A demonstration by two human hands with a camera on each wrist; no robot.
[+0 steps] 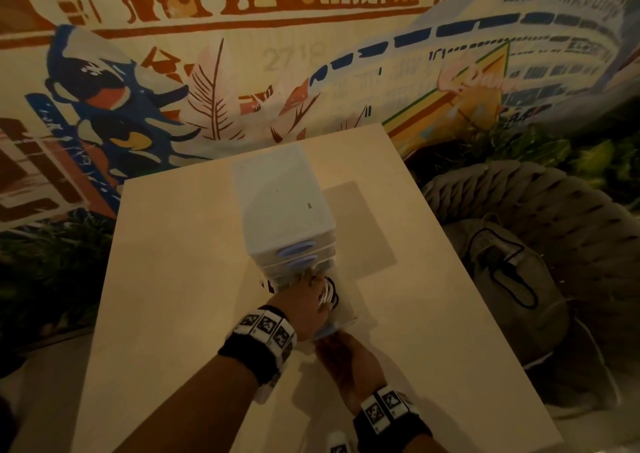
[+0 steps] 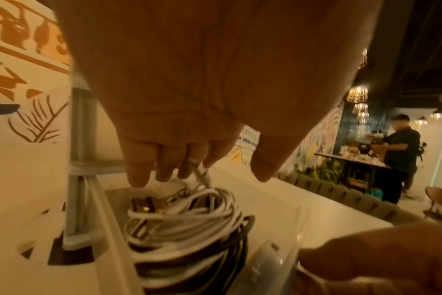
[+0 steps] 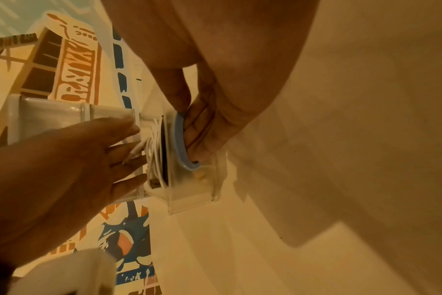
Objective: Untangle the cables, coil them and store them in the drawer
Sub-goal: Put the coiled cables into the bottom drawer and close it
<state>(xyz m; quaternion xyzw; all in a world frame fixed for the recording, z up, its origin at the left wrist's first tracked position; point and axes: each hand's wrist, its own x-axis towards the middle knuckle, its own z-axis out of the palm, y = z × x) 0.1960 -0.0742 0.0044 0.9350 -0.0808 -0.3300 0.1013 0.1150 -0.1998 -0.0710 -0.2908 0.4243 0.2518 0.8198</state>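
A small white plastic drawer unit stands on the table, its bottom drawer pulled out toward me. A coil of white and black cables lies inside that clear drawer. My left hand reaches down into it, straight fingers resting on top of the coil, thumb held apart. My right hand curls its fingers round the drawer's blue handle at the front. In the head view the left hand hides most of the drawer, with the right hand just below it.
The pale table has bare surface on both sides of the unit. A grey woven seat with a grey bag on it stands close to the table's right edge. A painted wall lies behind. A person stands far off at another table.
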